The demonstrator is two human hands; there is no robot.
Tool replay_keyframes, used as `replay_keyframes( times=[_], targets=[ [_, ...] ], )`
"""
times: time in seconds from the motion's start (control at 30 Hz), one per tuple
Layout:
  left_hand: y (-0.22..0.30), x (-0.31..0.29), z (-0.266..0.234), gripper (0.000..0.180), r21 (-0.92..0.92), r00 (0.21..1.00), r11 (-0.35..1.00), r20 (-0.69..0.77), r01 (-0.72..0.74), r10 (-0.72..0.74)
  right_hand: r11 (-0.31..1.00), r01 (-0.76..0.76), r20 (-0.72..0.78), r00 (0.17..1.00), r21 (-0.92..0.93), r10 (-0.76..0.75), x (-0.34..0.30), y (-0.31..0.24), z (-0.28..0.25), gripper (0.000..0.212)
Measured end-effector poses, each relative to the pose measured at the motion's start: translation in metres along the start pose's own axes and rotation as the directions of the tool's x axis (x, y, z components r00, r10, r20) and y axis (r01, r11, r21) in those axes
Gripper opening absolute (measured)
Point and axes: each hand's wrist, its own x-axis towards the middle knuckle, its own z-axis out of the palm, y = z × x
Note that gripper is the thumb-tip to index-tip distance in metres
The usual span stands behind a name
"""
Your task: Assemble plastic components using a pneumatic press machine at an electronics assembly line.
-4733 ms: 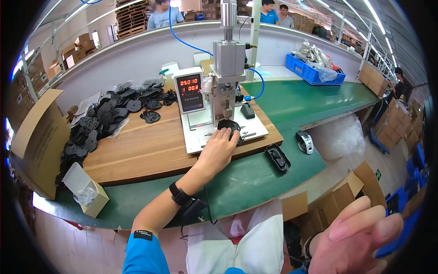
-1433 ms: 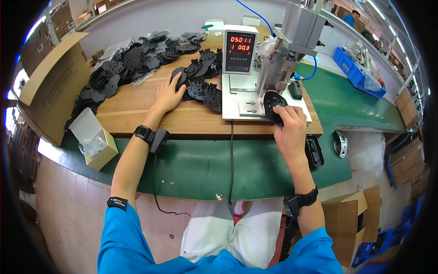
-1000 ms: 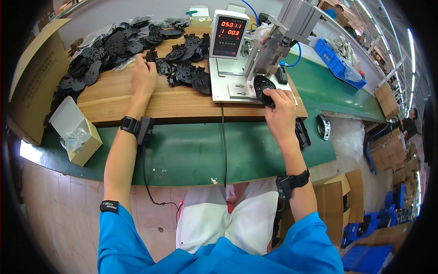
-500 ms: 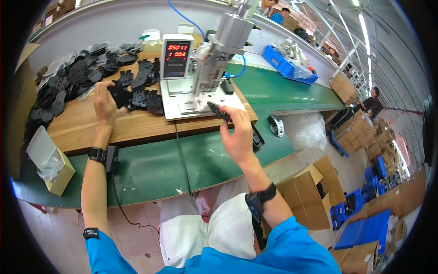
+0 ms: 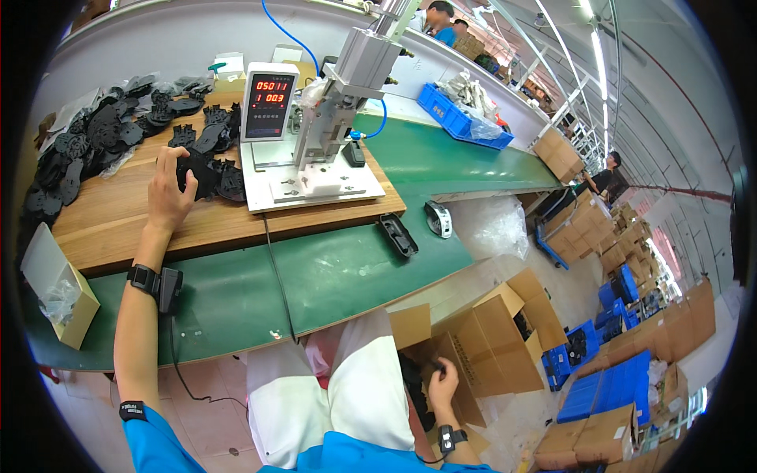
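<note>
My left hand (image 5: 170, 193) is at the wooden board, its fingers and thumb curled round a black plastic part (image 5: 203, 175) at the edge of the heap. Low on the right, beside my leg, my right hand (image 5: 444, 388) is over an open carton (image 5: 451, 361) with dark pieces inside. A small dark end of a black plastic part (image 5: 438, 365) shows at its fingertips; the rest is hidden. Between the hands stands a bench press (image 5: 331, 118) on a white base plate (image 5: 264, 191), with a small white fixture (image 5: 322, 180) under its ram.
A heap of black plastic parts (image 5: 102, 130) covers the board's left side. A display box (image 5: 268, 102) with red digits stands beside the press. A black tray-like piece (image 5: 397, 235) and a white-and-black ring-shaped item (image 5: 438, 219) lie on the green bench (image 5: 331, 276). Another carton (image 5: 493, 339) stands at right.
My right hand has moved from the press down and right to the carton beside my leg. My left hand has curled round the black part. The view has shifted right.
</note>
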Motion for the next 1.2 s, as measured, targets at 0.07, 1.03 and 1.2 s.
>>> replay_keyframes(
  times=[0.07, 1.03, 1.2],
  targets=[
    [-0.004, 0.004, 0.003, 0.032, 0.020, 0.999, 1.000, 0.044, 0.011, -0.012, 0.982, -0.185, 0.073, 0.979, -0.047, 0.188, -0.034, 0.087, 0.025, 0.032],
    [-0.004, 0.008, 0.000, 0.016, -0.090, 0.991, 0.992, -0.092, 0.093, -0.102, 0.941, -0.315, 0.400, 0.851, -0.127, 0.339, -0.050, 0.125, 0.098, 0.028],
    [0.039, 0.010, -0.006, 0.013, -0.155, 0.994, 0.983, -0.055, -0.099, 0.092, 0.915, -0.007, 0.132, 0.990, 0.404, -0.051, 0.040, -0.090, 0.029, 0.015]
  ],
)
